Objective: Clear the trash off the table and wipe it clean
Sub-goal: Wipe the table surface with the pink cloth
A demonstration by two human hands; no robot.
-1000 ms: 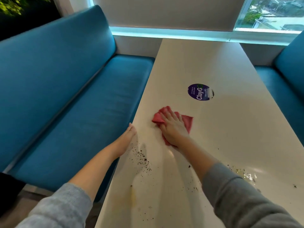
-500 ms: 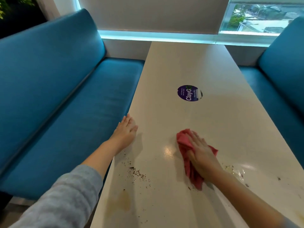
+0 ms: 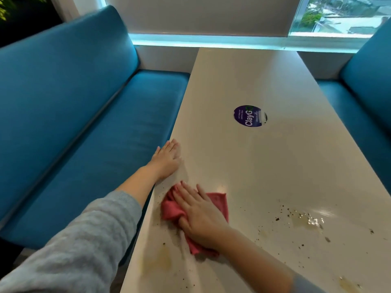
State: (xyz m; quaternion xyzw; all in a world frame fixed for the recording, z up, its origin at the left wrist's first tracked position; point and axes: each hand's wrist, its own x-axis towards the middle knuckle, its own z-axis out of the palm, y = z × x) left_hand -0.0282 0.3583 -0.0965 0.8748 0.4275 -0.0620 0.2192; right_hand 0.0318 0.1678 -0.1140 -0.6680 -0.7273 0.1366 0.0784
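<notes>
One counter [image 3: 264, 81]; one sticker [image 3: 249, 116]; one red cloth [image 3: 175, 210] under flat right hand [image 3: 201, 216]; left hand [image 3: 167, 159] flat, grip empty; two benches [image 3: 84, 123].

eatery booth | blue benches [image 3: 88, 115] | stickered table [image 3: 249, 81] | window [image 3: 338, 15]

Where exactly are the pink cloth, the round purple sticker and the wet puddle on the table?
pink cloth [image 3: 219, 200], head view, its flat far corner beside the fingers.
round purple sticker [image 3: 247, 115], head view, its middle.
wet puddle [image 3: 311, 221], head view, its shiny centre.
</notes>
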